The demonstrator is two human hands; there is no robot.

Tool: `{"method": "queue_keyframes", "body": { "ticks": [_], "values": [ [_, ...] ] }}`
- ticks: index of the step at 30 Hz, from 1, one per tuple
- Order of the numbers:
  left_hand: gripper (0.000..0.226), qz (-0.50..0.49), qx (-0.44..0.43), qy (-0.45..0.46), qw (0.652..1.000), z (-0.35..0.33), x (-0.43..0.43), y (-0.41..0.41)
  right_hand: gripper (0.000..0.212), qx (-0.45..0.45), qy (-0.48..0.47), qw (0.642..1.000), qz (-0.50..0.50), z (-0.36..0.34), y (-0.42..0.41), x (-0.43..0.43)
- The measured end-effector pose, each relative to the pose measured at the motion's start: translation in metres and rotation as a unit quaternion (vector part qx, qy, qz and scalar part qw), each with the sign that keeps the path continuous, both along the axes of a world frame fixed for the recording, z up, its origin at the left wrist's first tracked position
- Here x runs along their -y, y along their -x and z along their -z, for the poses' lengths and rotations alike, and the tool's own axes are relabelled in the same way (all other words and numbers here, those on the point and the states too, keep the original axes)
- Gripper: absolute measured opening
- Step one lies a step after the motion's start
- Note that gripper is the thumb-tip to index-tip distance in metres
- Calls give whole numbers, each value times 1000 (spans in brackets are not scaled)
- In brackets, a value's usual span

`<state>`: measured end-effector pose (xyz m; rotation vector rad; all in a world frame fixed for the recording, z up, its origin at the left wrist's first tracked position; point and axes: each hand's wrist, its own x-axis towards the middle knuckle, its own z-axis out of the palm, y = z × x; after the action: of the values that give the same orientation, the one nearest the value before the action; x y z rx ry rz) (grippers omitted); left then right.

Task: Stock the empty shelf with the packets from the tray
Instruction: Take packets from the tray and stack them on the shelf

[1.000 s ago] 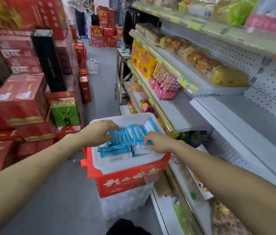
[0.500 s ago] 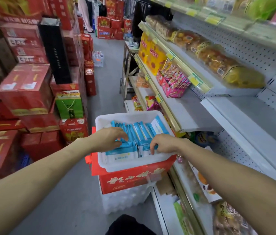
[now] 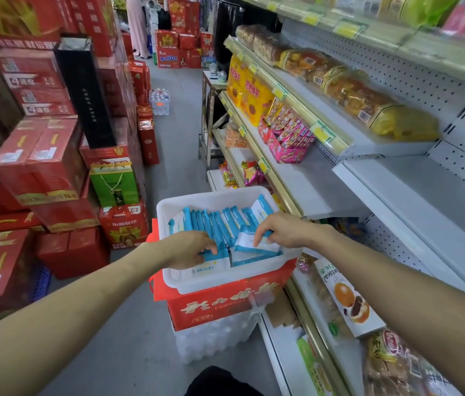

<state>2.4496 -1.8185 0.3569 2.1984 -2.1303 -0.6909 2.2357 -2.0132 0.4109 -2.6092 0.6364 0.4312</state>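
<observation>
In the tray (image 3: 211, 282), the left hand (image 3: 188, 248) gripped packets (image 3: 220, 224) and the right hand (image 3: 281, 231) pinched another. A red box (image 3: 225, 308) stood under the tray, the empty shelf (image 3: 437, 204) right of it.

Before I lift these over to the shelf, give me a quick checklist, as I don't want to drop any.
1. Left hand has hold of one of the packets: ok, its fingers curl on one at the tray's near end.
2. Right hand has a hold: ok, it pinches a tilted packet.
3. Held packets clear of the white tray: not ok, both are inside it.
4. Tray seated on the red carton: ok.
5. Empty shelf has bare room: ok.
6. Grip firm enough to lift: cannot tell.
</observation>
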Motion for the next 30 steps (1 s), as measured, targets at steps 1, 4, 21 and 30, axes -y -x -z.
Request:
{"method": "queue_keyframes", "body": {
  "ticks": [1, 4, 21, 30],
  "values": [
    [40, 6, 3, -7, 1000, 1, 1, 2, 41, 10, -1, 1000, 5, -5, 2, 1],
    [43, 21, 10, -22, 999, -1, 4, 6, 38, 37, 4, 999, 12, -19, 8, 4],
    [49, 59, -5, -82, 995, 2, 6, 6, 40, 81, -5, 997, 3, -43, 39, 4],
    [50, 60, 4, 33, 998, -85, 38, 8, 42, 107, 28, 992, 56, -75, 78, 6]
  ]
}}
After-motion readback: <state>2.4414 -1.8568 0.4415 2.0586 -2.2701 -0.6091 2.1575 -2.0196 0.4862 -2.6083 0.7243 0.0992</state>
